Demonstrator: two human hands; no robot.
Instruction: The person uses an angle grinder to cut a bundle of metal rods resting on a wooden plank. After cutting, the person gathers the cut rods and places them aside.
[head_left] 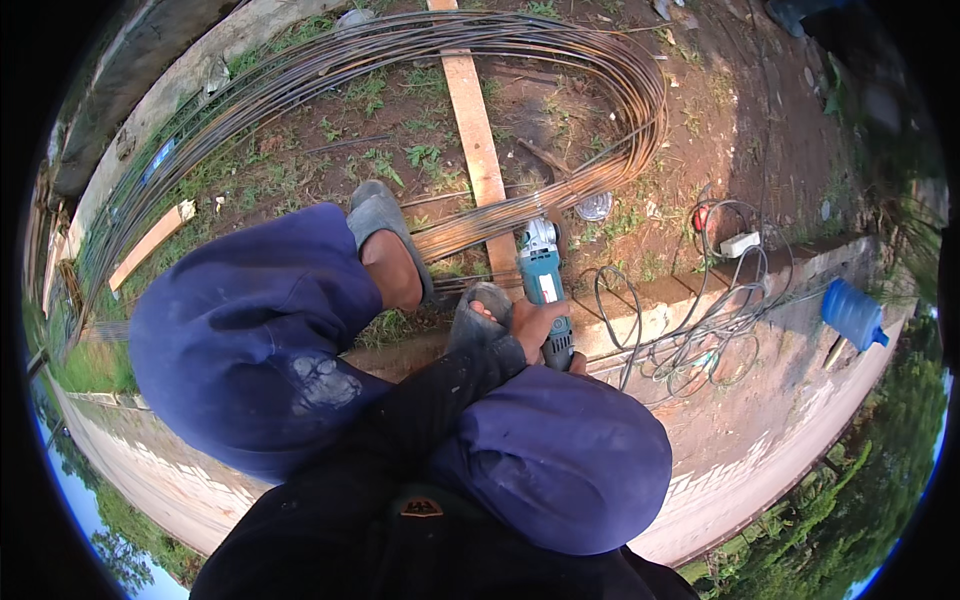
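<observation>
A teal angle grinder (pixel 542 275) is in my hands, its metal head against or just beside the bundle of rusty steel rods (pixel 460 230). My left hand (pixel 537 327) is closed round the middle of the grinder's body. Only a little of my right hand (pixel 578 364) shows at the tool's rear end; my right knee hides the rest, and the fingers look wrapped round the handle. The rods curve back in a large loop and cross over a wooden plank (pixel 470 110). My sandalled left foot (pixel 390 255) rests on or close to the rods.
Tangled cables (pixel 690 335) lie to the right, near a white power strip (pixel 740 245) and a red item (pixel 702 218). A blue water jug (pixel 852 314) lies farther right. A low concrete edge (pixel 640 325) crosses the ground. Another board (pixel 150 243) lies at the left.
</observation>
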